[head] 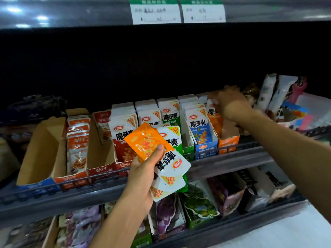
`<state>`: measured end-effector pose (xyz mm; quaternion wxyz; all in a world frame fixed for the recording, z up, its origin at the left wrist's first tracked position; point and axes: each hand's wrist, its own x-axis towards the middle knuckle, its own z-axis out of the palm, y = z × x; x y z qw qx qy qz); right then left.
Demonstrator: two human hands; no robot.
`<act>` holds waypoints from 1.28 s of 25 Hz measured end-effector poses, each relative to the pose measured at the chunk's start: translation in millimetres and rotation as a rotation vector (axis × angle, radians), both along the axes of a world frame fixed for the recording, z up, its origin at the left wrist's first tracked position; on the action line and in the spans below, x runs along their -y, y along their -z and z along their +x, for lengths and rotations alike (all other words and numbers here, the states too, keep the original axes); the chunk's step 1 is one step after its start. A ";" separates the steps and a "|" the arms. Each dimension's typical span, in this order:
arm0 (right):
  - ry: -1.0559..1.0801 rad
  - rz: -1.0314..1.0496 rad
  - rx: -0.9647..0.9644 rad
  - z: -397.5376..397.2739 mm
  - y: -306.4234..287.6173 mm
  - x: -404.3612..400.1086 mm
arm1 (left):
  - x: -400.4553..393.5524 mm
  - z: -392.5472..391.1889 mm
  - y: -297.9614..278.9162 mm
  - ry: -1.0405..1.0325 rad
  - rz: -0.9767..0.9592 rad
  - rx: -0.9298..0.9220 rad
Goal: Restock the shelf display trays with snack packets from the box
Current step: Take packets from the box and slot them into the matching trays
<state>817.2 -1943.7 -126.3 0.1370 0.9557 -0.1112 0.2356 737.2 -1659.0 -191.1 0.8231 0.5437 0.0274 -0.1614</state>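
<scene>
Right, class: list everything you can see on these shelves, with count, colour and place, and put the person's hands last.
Price labels: two, white and green, top rail.
Brown tray: one, no packets visible, far left.
Orange packets: one stack, second tray.
Red tray: one, white-red packets.
Blue tray: one, white-blue packets.
Orange tray: one, nearly bare.
Lower shelf packets: several, purple and green.
Left hand: holds several packets, an orange packet on top.
Right hand: reaching into orange tray.

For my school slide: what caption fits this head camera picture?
Left hand holds snack packets while right hand reaches into the orange tray.
</scene>
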 end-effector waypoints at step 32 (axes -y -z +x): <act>-0.347 0.916 0.407 -91.6 -34.9 3.3 | 16.4 -6.4 -12.1 -0.013 -0.088 0.030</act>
